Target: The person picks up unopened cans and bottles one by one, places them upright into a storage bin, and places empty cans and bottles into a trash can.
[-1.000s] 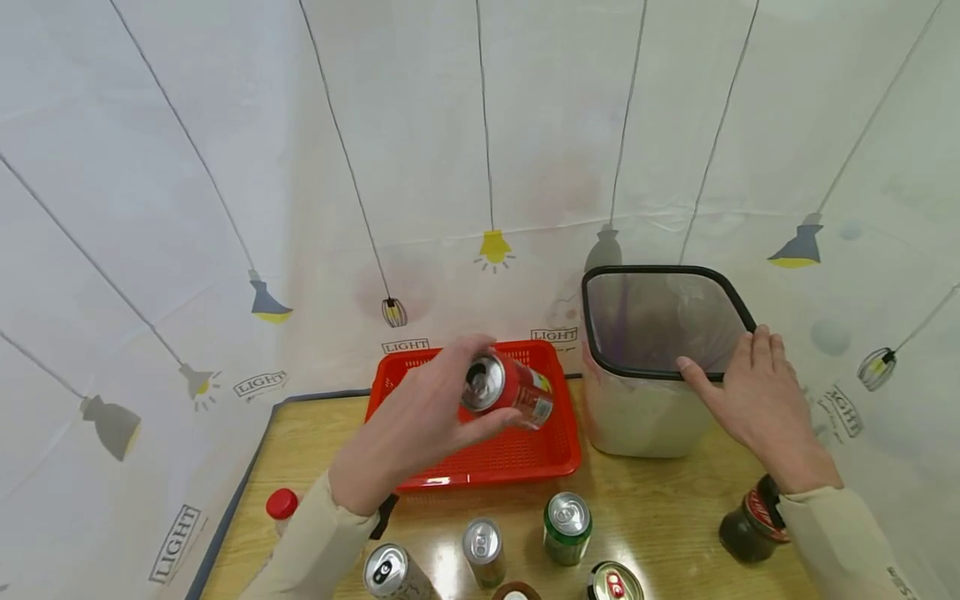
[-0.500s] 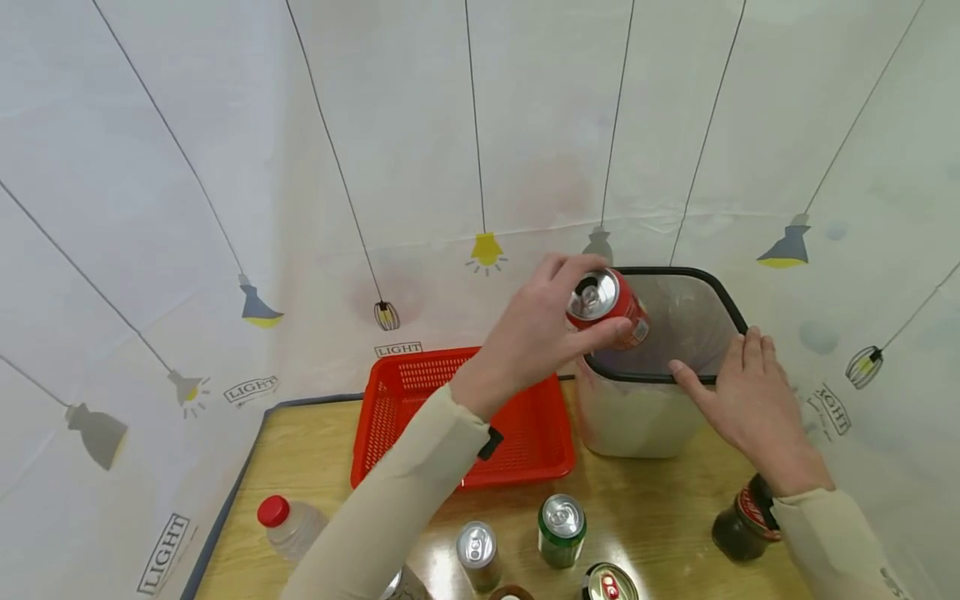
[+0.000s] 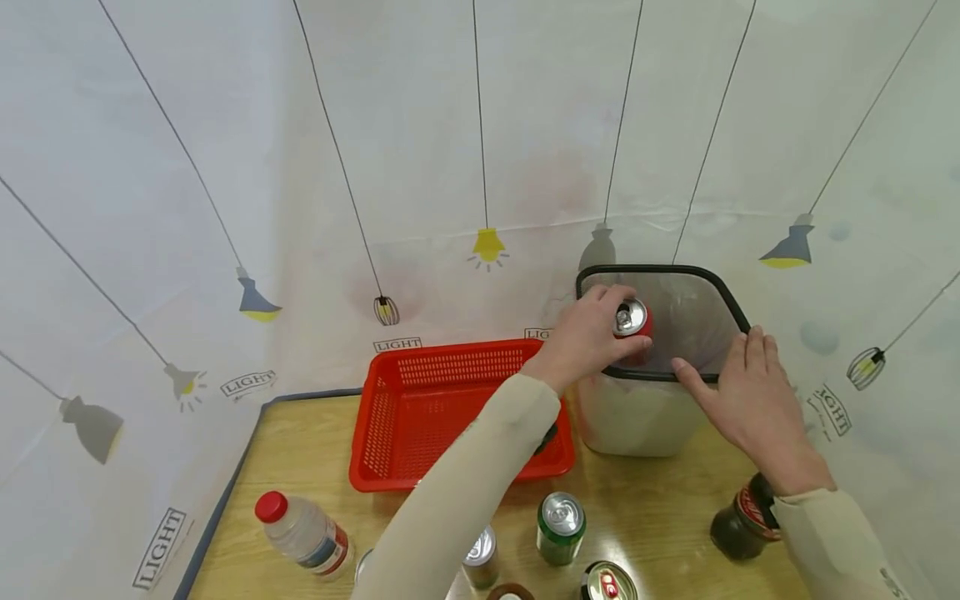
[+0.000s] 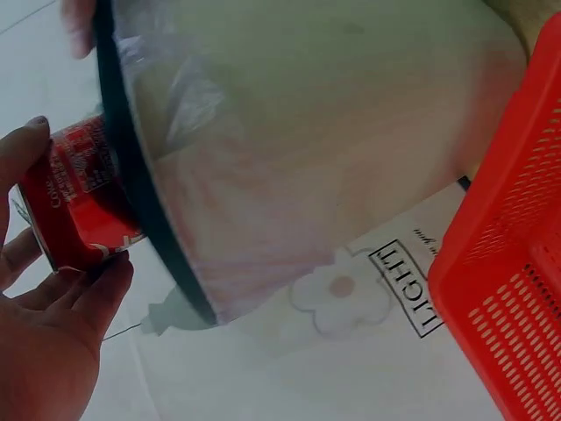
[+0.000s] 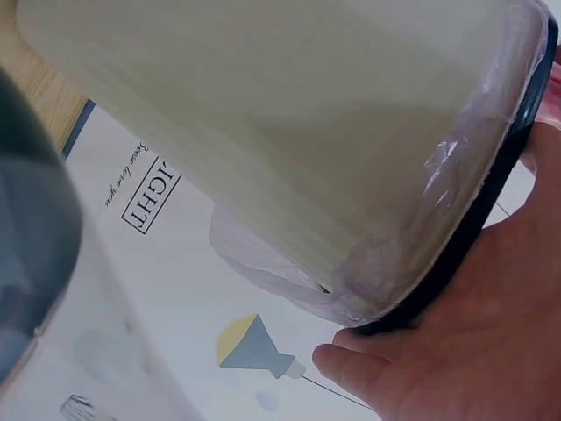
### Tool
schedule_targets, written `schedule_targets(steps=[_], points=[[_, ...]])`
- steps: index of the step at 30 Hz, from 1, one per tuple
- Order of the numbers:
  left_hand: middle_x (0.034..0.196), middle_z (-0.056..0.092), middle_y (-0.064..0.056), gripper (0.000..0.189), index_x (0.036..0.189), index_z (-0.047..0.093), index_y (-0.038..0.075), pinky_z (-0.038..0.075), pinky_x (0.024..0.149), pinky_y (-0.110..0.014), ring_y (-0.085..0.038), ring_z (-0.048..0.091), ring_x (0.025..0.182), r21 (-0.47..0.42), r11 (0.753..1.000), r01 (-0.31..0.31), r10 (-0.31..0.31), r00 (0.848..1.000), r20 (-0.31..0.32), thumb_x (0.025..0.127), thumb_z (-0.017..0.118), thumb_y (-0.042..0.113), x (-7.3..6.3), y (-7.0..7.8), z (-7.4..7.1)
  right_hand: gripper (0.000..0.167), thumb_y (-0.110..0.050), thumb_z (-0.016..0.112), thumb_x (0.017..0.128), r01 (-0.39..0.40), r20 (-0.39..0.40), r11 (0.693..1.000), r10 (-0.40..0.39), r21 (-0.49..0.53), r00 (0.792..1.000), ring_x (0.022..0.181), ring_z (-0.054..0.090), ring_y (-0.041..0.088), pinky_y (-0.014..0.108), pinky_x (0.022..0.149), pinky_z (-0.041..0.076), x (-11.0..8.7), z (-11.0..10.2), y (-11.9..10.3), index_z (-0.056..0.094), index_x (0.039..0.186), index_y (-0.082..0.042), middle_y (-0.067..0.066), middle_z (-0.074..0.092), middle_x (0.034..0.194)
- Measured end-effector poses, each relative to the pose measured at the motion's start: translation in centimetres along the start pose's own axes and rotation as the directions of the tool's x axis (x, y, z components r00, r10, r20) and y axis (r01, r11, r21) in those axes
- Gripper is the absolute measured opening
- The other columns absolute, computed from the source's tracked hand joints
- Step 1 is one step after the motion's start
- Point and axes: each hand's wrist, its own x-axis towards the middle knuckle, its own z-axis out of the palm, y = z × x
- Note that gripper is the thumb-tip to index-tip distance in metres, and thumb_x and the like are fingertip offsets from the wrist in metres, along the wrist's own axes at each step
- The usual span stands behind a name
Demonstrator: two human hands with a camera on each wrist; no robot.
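My left hand (image 3: 588,333) holds a red drink can (image 3: 632,318) just inside the mouth of a pale trash bin (image 3: 637,417). The can's opened top faces up. In the left wrist view, thumb and fingers wrap its red side (image 4: 88,189), and its far end passes behind the bin's black rim (image 4: 131,158). A translucent plastic bag (image 5: 368,272) lines the bin and folds over the edge. My right hand (image 3: 753,400) rests on the bin's front right rim corner, fingers extended and thumb spread along the front edge.
A red plastic basket (image 3: 360,479) stands left of the bin. Nearer are a red-capped clear bottle (image 3: 303,533), a silver can (image 3: 482,560), a green can (image 3: 561,529), a can with a red tab (image 3: 609,583) and a dark cola bottle (image 3: 738,527). A printed cloth hangs behind.
My left hand has carried the red can rightward from above the basket to the bin and lowered it into the opening. The right hand stays on the rim.
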Motion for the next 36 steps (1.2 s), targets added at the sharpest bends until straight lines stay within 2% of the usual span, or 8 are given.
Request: schedule_targets(steps=[3,6,13,20,24,28,33,36], points=[[0.137,0.058,-0.003,0.064,0.147,0.053,0.017,0.051,0.1,-0.03,-0.014,0.06,0.114,0.031,0.999,0.022,-0.023,0.999,0.049,0.094,0.076,0.044,0.2,0.1,1.0,0.11,-0.066,0.038,0.104,0.002,0.003,1.0,-0.002,0.001,1.0,0.145,0.007,0.066,0.072,0.116,0.017,0.0,0.0,0.1,0.013,0.145,0.032,0.052,0.001,0.155],[0.136,0.058,-0.002,0.064,0.147,0.052,0.019,0.051,0.1,-0.027,-0.013,0.06,0.112,0.047,0.998,0.032,-0.036,0.996,0.087,0.094,0.077,0.043,0.3,0.1,1.7,0.11,-0.066,0.038,0.105,0.0,0.01,1.0,0.0,0.003,1.0,0.145,0.007,0.066,0.073,0.116,0.017,0.0,0.0,0.1,0.013,0.145,0.032,0.052,0.001,0.155],[0.139,0.057,-0.003,0.07,0.152,0.048,0.019,0.053,0.098,-0.026,-0.014,0.061,0.113,0.082,0.996,0.043,-0.052,0.992,0.113,0.093,0.077,0.043,0.4,0.1,2.2,0.11,-0.066,0.038,0.105,0.007,0.007,1.0,-0.007,0.001,1.0,0.144,0.009,0.067,0.072,0.117,0.017,0.3,-0.1,-0.2,0.014,0.145,0.033,0.053,0.003,0.154],[0.152,0.049,-0.006,0.086,0.162,0.034,0.015,0.047,0.109,-0.029,-0.017,0.056,0.128,0.075,0.994,0.073,-0.083,0.987,0.139,0.093,0.076,0.045,0.5,0.2,2.4,0.11,-0.067,0.037,0.104,0.002,0.021,1.0,-0.002,-0.007,1.0,0.145,0.007,0.066,0.072,0.117,0.016,0.1,-0.2,0.0,0.013,0.145,0.032,0.052,0.001,0.155],[0.153,0.049,-0.005,0.077,0.16,0.038,0.014,0.046,0.111,-0.027,-0.016,0.055,0.13,0.042,0.998,0.037,-0.041,0.994,0.103,0.097,0.073,0.042,0.0,0.0,2.2,0.11,-0.067,0.037,0.105,0.005,0.024,1.0,-0.005,-0.003,1.0,0.145,0.006,0.066,0.071,0.118,0.015,0.1,-0.2,0.1,0.013,0.145,0.033,0.052,0.0,0.155],[0.151,0.05,-0.006,0.066,0.156,0.045,0.013,0.044,0.111,-0.023,-0.016,0.055,0.13,0.024,0.999,-0.043,0.042,0.999,0.016,0.099,0.071,0.037,-1.0,-0.4,1.7,0.111,-0.067,0.037,0.104,0.002,0.026,1.0,-0.002,0.001,1.0,0.145,0.005,0.066,0.071,0.118,0.014,0.1,-0.1,-0.1,0.012,0.145,0.033,0.051,-0.001,0.155],[0.145,0.055,-0.007,0.058,0.149,0.052,0.009,0.043,0.11,-0.021,-0.017,0.056,0.127,0.053,0.987,-0.149,0.153,0.984,-0.094,0.1,0.071,0.031,-3.0,-1.1,0.6,0.111,-0.067,0.038,0.104,0.004,0.018,1.0,-0.004,0.002,1.0,0.145,0.006,0.067,0.072,0.117,0.015,0.1,-0.1,-0.1,0.012,0.145,0.033,0.052,-0.001,0.155],[0.143,0.056,-0.007,0.055,0.147,0.054,0.009,0.048,0.104,-0.019,-0.014,0.06,0.118,0.068,0.985,-0.159,0.167,0.978,-0.126,0.099,0.072,0.031,-4.4,-1.5,-0.3,0.111,-0.067,0.038,0.104,0.006,0.021,1.0,-0.006,0.009,1.0,0.145,0.004,0.067,0.071,0.118,0.013,0.1,-0.2,-0.1,0.012,0.145,0.033,0.052,-0.002,0.155]])
